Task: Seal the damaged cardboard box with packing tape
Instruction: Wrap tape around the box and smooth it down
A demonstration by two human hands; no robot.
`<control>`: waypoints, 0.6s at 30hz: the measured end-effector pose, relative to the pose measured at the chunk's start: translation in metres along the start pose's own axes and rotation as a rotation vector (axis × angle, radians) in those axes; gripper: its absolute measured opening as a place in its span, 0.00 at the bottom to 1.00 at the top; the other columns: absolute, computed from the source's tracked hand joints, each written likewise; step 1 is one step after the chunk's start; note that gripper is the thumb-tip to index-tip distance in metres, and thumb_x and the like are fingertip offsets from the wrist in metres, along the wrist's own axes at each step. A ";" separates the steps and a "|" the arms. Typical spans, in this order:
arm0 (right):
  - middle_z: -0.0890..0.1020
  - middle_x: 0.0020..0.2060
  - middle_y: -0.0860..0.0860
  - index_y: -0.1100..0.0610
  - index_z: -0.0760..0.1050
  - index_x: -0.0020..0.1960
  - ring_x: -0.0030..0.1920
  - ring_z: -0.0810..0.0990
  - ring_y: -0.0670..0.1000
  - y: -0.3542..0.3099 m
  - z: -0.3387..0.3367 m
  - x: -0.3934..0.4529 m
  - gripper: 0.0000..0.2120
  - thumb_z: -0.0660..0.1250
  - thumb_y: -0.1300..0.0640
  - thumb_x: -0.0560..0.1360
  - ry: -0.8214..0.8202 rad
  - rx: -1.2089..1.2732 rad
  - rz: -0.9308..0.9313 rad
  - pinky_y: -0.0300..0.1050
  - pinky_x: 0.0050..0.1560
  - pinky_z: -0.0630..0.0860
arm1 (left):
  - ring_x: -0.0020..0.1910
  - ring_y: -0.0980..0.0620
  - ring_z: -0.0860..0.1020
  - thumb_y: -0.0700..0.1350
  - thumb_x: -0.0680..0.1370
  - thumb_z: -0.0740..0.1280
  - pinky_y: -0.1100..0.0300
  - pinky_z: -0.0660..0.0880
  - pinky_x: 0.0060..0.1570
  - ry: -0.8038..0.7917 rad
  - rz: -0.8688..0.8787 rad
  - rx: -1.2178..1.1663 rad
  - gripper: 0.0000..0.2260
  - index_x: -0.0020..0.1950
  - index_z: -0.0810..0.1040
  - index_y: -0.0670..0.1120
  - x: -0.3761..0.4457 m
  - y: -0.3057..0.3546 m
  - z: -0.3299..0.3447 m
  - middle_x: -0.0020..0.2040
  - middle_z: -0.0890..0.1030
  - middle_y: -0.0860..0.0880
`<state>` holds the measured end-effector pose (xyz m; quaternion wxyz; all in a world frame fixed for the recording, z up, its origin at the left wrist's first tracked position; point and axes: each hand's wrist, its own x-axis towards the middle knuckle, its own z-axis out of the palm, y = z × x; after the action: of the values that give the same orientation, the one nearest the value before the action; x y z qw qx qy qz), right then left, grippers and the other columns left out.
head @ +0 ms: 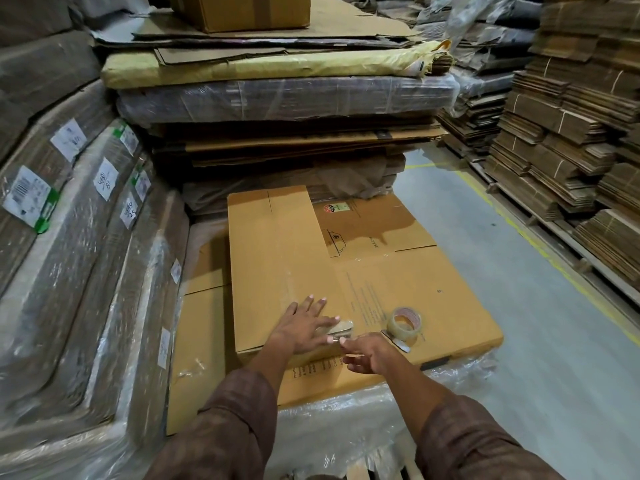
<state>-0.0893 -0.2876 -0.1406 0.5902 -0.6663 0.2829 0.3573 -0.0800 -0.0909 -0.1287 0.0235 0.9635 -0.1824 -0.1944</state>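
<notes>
On a flattened, smooth tan cardboard box [346, 271] lying on plastic-wrapped stacks, the left hand [306, 323] presses flat with straight fingers, the right hand [367, 353] hovers loosely uncurled, and the glossy clear packing tape roll [404, 323] stands just beyond it.

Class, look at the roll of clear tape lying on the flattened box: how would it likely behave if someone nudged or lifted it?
The tape roll lies on its flat side on the cardboard box, so a nudge would probably slide it, not roll it. It is a thin ring with an open core, so likely light. A loose tail at its near edge may stick and drag.
</notes>
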 end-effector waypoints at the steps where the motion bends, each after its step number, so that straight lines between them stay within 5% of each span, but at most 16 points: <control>1: 0.85 0.44 0.57 0.63 0.79 0.49 0.39 0.84 0.56 0.000 0.002 0.002 0.10 0.77 0.60 0.74 0.026 -0.003 -0.009 0.47 0.33 0.82 | 0.82 0.45 0.41 0.66 0.82 0.53 0.40 0.44 0.79 -0.006 -0.007 0.005 0.26 0.80 0.55 0.65 0.001 0.002 -0.001 0.83 0.42 0.49; 8: 0.86 0.45 0.60 0.64 0.81 0.47 0.38 0.84 0.59 0.001 0.011 0.018 0.12 0.80 0.61 0.70 0.192 -0.080 -0.046 0.47 0.33 0.81 | 0.82 0.43 0.45 0.57 0.84 0.60 0.37 0.48 0.78 -0.032 -0.037 -0.007 0.25 0.80 0.58 0.62 0.003 0.010 -0.006 0.84 0.47 0.48; 18: 0.84 0.31 0.56 0.61 0.81 0.36 0.28 0.83 0.57 0.005 0.029 0.028 0.10 0.78 0.56 0.68 0.439 -0.204 -0.156 0.56 0.33 0.83 | 0.82 0.39 0.49 0.53 0.84 0.61 0.34 0.52 0.76 -0.009 -0.066 0.023 0.22 0.78 0.61 0.59 0.014 0.014 0.002 0.83 0.49 0.44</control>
<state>-0.0809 -0.2584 -0.1675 0.4702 -0.8037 0.3146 0.1844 -0.0741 -0.1092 -0.1342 0.0050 0.9684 -0.1530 -0.1970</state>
